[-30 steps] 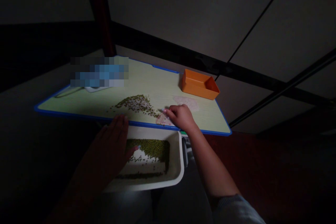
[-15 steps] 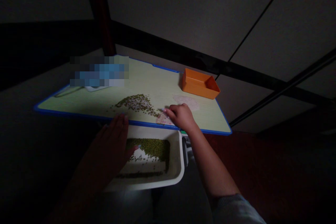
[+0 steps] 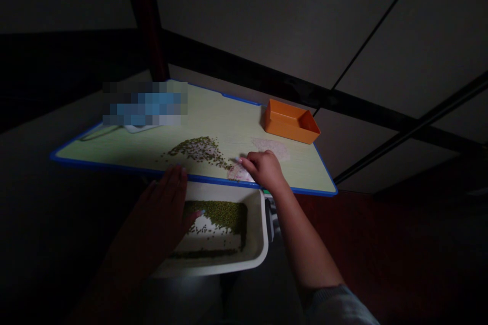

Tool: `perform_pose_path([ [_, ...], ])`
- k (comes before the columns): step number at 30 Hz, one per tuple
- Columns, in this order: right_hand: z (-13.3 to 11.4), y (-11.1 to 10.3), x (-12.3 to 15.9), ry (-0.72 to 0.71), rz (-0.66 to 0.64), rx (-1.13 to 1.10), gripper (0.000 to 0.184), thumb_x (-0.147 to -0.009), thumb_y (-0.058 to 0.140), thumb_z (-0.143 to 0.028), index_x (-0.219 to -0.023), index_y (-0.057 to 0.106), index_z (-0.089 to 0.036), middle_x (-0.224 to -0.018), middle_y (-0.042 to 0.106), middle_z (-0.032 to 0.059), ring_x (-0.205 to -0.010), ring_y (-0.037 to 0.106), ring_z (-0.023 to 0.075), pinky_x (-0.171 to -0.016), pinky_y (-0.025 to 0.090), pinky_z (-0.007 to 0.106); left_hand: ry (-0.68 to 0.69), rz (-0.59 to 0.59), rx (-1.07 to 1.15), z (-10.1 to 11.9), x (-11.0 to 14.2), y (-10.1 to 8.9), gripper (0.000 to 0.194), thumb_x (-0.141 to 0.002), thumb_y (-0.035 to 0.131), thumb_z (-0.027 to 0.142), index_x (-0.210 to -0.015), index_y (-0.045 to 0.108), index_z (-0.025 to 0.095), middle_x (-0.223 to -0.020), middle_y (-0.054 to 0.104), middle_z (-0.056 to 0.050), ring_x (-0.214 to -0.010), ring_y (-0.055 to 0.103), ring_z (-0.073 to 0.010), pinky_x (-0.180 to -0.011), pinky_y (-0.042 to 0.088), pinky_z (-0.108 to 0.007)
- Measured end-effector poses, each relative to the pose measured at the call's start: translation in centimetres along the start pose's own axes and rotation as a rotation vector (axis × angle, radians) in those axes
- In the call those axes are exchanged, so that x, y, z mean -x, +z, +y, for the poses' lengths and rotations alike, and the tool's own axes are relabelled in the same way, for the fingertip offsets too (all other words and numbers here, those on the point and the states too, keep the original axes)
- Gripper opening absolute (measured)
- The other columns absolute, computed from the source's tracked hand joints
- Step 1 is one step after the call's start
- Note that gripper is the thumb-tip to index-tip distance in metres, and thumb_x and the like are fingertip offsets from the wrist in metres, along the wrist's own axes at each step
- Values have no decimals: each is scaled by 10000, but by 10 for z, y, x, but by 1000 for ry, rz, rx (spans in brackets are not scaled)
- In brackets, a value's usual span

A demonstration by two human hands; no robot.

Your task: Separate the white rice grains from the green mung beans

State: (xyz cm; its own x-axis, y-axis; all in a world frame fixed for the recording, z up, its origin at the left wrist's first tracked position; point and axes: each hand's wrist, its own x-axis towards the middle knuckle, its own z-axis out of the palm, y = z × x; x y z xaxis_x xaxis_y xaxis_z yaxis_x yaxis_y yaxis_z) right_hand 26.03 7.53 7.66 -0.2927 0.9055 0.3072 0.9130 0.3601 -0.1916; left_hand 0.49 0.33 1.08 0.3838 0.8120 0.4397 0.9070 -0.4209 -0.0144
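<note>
Head view, left hand (image 3: 162,213) flat with thumb spread over white bin (image 3: 259,228) of green beans (image 3: 224,213), right hand (image 3: 264,167) curled over tabletop (image 3: 305,170), grip unclear, bean pile (image 3: 186,150) near.

The room was dim, light falling mostly on the pale, blue-edged table (image 3: 213,117). Beyond stood a grey wall (image 3: 247,15) crossed by a dark band (image 3: 229,67); a dark-red post (image 3: 143,15) rose leftward, and reddish floor (image 3: 343,244) showed at right.

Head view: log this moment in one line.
Left hand: over white tub | right hand: beside bean pile | orange box: on table
</note>
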Motion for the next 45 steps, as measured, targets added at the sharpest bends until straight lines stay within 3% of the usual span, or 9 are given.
perform_pose_path([
  [21, 4, 1, 1, -17, 23, -81, 434, -921, 514, -492, -626, 596, -184, -556, 569, -6, -563, 521, 132, -650, 292, 260, 3, 19, 17, -1, 0, 1, 844, -846, 390, 494, -1482, 41, 62, -1539, 292, -254, -1445, 262, -351, -1129, 283, -530],
  [33, 4, -1, 2, -61, 42, -119, 424, -922, 510, -484, -637, 593, -181, -590, 575, -9, -600, 530, 124, -719, 311, 262, -1, -22, -33, -1, 0, 1, 816, -850, 365, 487, -1468, 104, 22, -1544, 270, -264, -1448, 253, -352, -1123, 287, -532],
  [36, 5, 0, 3, -7, 80, -170, 416, -913, 525, -463, -605, 574, -187, -552, 545, -23, -559, 482, 112, -700, 319, 257, 0, -35, -34, 0, -1, 0, 814, -851, 345, 506, -1466, 122, 21, -1543, 266, -263, -1447, 253, -355, -1124, 287, -543],
  [42, 11, 5, 3, 276, 254, -322, 445, -917, 471, -471, -565, 514, -202, -516, 484, -30, -514, 415, 110, -532, 268, 241, 9, -20, -67, -1, -2, -1, 810, -844, 360, 486, -1455, 144, 1, -1522, 301, -273, -1436, 280, -352, -1116, 310, -524],
  [45, 12, 6, 3, 275, 263, -307, 436, -911, 482, -473, -573, 532, -201, -519, 495, -29, -513, 415, 109, -535, 268, 242, 17, -22, -84, -1, -2, -1, 809, -851, 346, 500, -1453, 146, -2, -1511, 321, -282, -1428, 297, -355, -1105, 322, -523],
])
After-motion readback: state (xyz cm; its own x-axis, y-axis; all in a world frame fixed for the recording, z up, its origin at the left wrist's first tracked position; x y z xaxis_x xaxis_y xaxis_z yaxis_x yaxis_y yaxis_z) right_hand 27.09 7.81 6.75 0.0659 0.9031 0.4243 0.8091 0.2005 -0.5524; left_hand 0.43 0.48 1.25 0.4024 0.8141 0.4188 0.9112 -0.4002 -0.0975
